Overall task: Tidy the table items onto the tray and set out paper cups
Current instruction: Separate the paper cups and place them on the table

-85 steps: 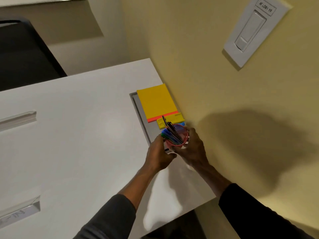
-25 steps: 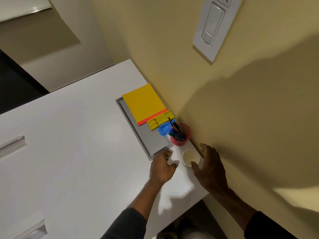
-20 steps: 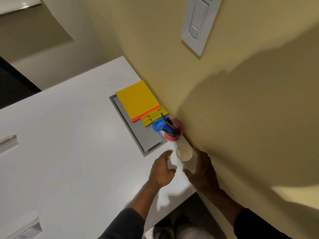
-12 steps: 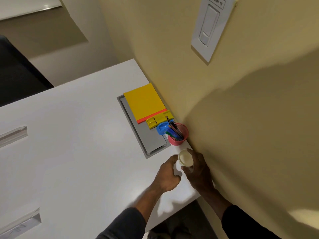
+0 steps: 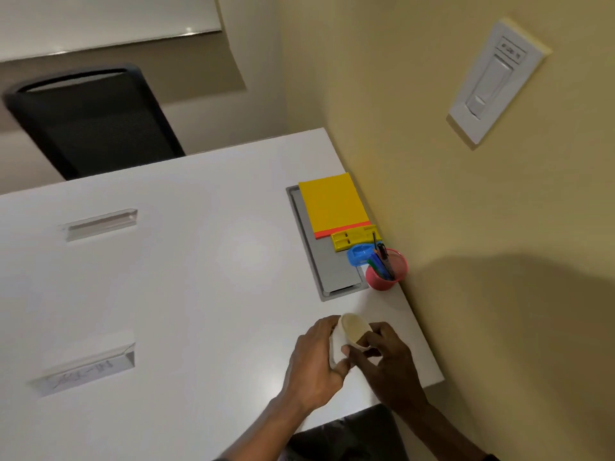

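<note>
Both hands hold a stack of white paper cups (image 5: 349,334) above the table's near right corner, tilted so the mouth faces up and away. My left hand (image 5: 316,361) wraps the stack's lower part; my right hand (image 5: 386,357) grips its rim side. Farther back lies the grey tray (image 5: 329,271) against the wall, carrying a yellow notepad (image 5: 332,204), a yellow stapler-like item (image 5: 354,237) and a blue tape dispenser (image 5: 359,256). A red cup with pens (image 5: 386,272) stands at the tray's near right corner.
The white table (image 5: 186,277) spreads left, with two clear acrylic name stands (image 5: 100,222) (image 5: 86,371). A black chair (image 5: 90,121) is behind the far edge. The yellow wall (image 5: 499,227) with a light switch (image 5: 492,81) bounds the right side.
One second ago a single cup stood on the table by the red pen cup with my hands beside it. Now both hands grip the paper cups, lifted and drawn nearer to me.
</note>
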